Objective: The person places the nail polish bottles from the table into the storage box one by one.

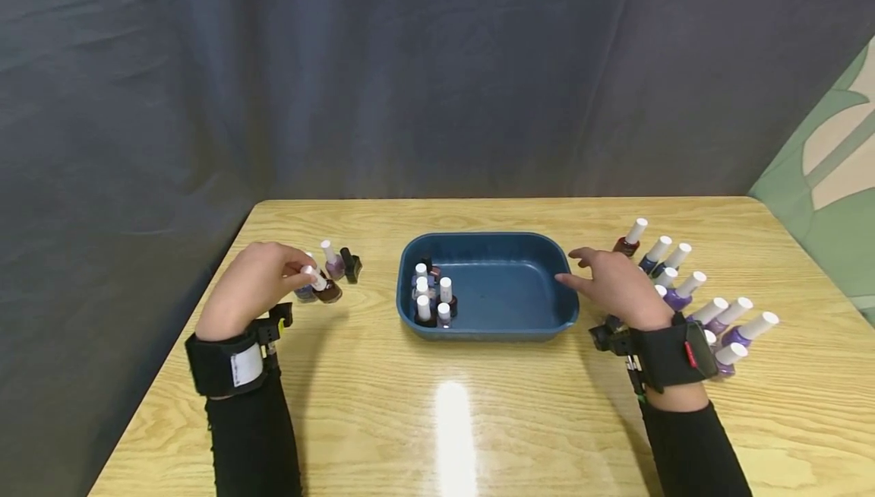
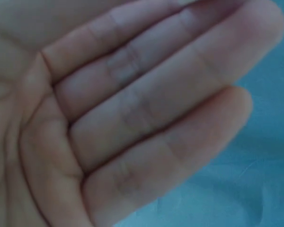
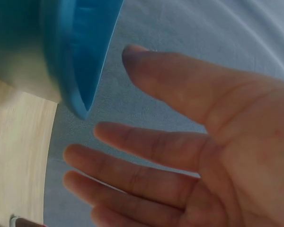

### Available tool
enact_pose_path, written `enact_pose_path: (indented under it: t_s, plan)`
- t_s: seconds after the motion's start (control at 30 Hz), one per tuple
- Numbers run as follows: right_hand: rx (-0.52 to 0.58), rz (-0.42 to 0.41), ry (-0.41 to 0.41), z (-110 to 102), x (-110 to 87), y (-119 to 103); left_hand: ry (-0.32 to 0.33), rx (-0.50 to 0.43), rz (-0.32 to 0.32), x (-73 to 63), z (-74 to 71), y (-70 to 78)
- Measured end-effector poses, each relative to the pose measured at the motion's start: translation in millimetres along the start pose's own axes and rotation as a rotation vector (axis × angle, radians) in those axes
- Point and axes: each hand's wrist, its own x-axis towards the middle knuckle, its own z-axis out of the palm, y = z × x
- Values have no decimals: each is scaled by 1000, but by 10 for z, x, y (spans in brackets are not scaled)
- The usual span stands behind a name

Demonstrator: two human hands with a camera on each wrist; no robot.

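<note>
My left hand [image 1: 254, 284] is at the table's left, thumb and fingertips pinching the white cap of a dark brown nail polish bottle [image 1: 330, 292], which is tilted. Beside it are a blue-purple nail polish bottle [image 1: 305, 294], a mauve one [image 1: 334, 265] and a black-capped one [image 1: 352, 265]. In the left wrist view the fingers [image 2: 146, 109] lie side by side and hide the bottle. My right hand [image 1: 622, 284] holds nothing, its thumb and fingers spread at the right rim of a dark blue plastic tub [image 1: 488, 333]. Several polish bottles [image 1: 444, 314] stand inside the tub's left end.
Several white-capped nail polish bottles [image 1: 677, 295] stand on the right of the wooden table [image 1: 369, 406], some partly hidden behind the right hand and wrist. A dark grey cloth [image 1: 437, 79] hangs behind the table. A green patterned fabric [image 1: 834, 178] shows at the far right.
</note>
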Motion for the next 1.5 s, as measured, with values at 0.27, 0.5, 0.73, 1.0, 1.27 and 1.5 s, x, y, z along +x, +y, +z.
enact_pose_path:
  t_s: [0.27,0.5,0.73,1.0,1.27,1.5]
  plan:
    - [-7,-19,7,7,22,-27,36,20,9,44,-40,52]
    - [-18,-14,-3,-2,27,-5,21,0,50,258,-124,251]
    - [-13,-23,-6,13,36,9,8,-40,122,498,-132,460]
    - [-27,-17,-18,0,39,15,1,-51,230,697,-26,738]
    - [-21,8,-13,-23,31,46,16,-7,346,880,208,1029]
    - [-18,13,-13,-25,24,54,-48,16,379,962,390,1135]
